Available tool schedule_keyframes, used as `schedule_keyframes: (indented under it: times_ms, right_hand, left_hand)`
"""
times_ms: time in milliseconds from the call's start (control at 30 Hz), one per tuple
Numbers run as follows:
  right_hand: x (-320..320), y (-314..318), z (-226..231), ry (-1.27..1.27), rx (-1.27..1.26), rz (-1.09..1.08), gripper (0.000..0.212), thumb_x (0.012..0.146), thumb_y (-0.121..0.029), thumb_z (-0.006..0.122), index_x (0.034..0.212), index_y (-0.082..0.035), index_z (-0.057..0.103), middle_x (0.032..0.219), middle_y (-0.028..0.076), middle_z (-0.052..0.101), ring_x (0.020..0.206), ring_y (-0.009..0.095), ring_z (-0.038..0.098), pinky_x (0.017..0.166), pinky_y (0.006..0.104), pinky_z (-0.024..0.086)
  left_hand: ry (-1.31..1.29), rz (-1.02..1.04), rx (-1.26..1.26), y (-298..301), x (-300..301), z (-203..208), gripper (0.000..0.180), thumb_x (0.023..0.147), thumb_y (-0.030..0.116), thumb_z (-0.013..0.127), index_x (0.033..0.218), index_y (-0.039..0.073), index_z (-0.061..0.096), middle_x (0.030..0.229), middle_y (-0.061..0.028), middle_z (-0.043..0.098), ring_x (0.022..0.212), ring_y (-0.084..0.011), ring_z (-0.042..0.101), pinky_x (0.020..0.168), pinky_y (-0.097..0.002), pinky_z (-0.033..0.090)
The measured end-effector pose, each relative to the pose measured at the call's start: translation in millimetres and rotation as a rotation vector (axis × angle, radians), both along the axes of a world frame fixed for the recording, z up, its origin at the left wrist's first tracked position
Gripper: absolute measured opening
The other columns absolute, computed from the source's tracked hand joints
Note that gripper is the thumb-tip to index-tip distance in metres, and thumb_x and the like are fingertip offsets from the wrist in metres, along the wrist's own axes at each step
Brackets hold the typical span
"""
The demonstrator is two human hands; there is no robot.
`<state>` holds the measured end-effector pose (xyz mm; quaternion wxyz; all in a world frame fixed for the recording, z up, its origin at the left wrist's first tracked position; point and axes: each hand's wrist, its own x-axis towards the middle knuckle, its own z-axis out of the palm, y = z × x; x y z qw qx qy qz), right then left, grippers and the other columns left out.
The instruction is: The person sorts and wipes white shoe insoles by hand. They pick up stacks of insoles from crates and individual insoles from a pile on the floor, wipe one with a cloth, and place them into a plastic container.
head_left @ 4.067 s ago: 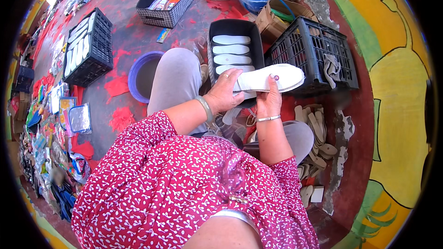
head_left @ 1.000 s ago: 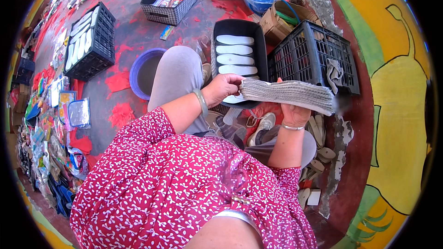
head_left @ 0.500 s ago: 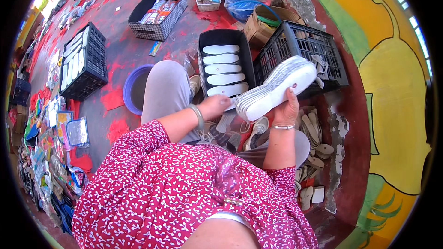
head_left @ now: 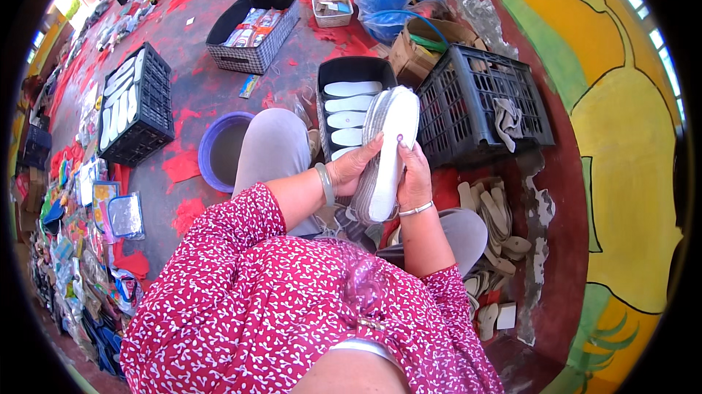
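Observation:
A thick stack of white insoles (head_left: pixel 395 149) stands tilted upright between my two hands, its grey-striped layered side turned to the left. My left hand (head_left: pixel 352 164) presses against that layered side, fingers closed round it. Gripping the right edge is my right hand (head_left: pixel 415 175), its thumb on the white face near a small round mark. Just behind the stack is a dark open bin (head_left: pixel 324 72) with several white insoles (head_left: pixel 352 88) laid in a column. The stack and my left hand hide the bin's near end.
A black plastic crate (head_left: pixel 482 94) with a grey cloth stands at the right. Loose beige soles (head_left: pixel 497 211) lie by my right knee. On the left are a purple basin (head_left: pixel 206 153) and another crate of insoles (head_left: pixel 150 112). A checked bin (head_left: pixel 256 61) sits farther off.
The stack has swung from slanting rightward to nearly upright and moved left, in front of the bin. My left hand has come from the bin's near end onto the stack.

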<state>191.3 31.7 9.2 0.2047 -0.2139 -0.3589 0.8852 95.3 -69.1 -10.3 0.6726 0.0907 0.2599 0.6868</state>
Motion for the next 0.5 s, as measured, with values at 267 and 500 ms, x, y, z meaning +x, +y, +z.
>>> schedule_keyframes:
  times_ms: [267,500]
  right_hand:
    - [-8,-2,-23,-0.108,0.462,0.067,0.07,0.085,-0.018,0.063,0.139,0.005,0.023,0.131,0.014,0.043,0.116,0.021,0.045,0.098,0.0288,0.035]
    - [-6,-6,-35,-0.206,0.669,0.277,0.079,0.081,-0.011,0.067,0.142,0.0,0.018,0.128,0.012,0.046,0.112,0.016,0.047,0.094,0.027,0.038]
  left_hand:
    - [0.124,0.162,-0.131,-1,-10,-14,0.047,0.084,0.041,0.062,0.117,0.008,0.052,0.101,-0.0066,0.061,0.09,-0.018,0.06,0.08,-0.0345,0.049]
    - [0.096,0.305,-0.046,2,-16,-23,0.037,0.085,0.026,0.064,0.116,0.009,0.052,0.103,-0.0062,0.06,0.094,-0.0175,0.059,0.084,-0.0339,0.049]
